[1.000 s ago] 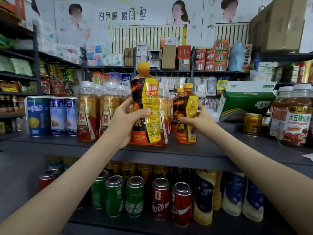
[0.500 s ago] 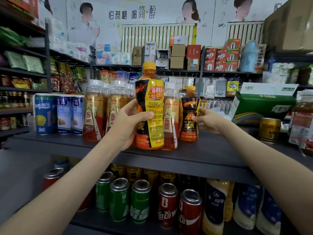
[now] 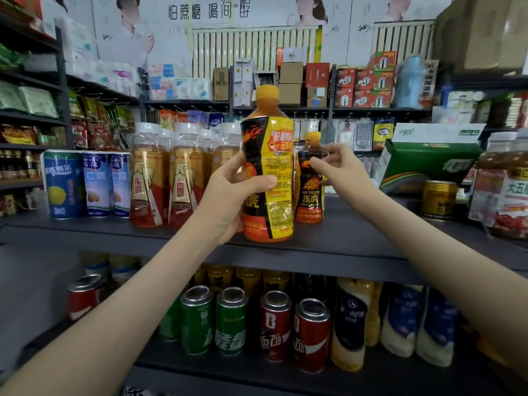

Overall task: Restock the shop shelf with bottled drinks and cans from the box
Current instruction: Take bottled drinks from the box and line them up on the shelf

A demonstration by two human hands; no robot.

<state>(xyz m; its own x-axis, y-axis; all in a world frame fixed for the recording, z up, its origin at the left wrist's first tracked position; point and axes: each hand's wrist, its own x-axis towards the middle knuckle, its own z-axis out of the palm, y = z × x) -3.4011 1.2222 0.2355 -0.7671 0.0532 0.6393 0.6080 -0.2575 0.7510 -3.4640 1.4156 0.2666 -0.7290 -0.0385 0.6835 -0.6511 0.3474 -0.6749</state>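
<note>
**Desk:** What are the hands doing on your feed?

**Operator:** I'm watching the left hand gripping the front bottle, the big orange-capped one with the black and yellow label. The thumb is lying across the label. The other fingers are curling round the far side, mostly hidden from me.

**Desk:** Where is that bottle sitting?

**Operator:** It's standing upright at the front edge of the upper shelf, just right of the gold-labelled bottles. I cannot tell whether its base is resting on the shelf or hanging just above it.

**Desk:** And the right?

**Operator:** I'm seeing the right hand reaching further back to the rear bottle, which has the same orange cap and dark label. That one is standing on the shelf behind and to the right of the front bottle. The fingers are curling over its shoulder and the thumb is pressing on the front below the neck. So the hand is pinching the top of the bottle rather than wrapping the body.

**Desk:** What else is around?

**Operator:** Blue cans are sitting at the shelf's left end. A gold can and a green carton are sitting to the right. Green cans and red cans are lining the lower shelf.
</note>
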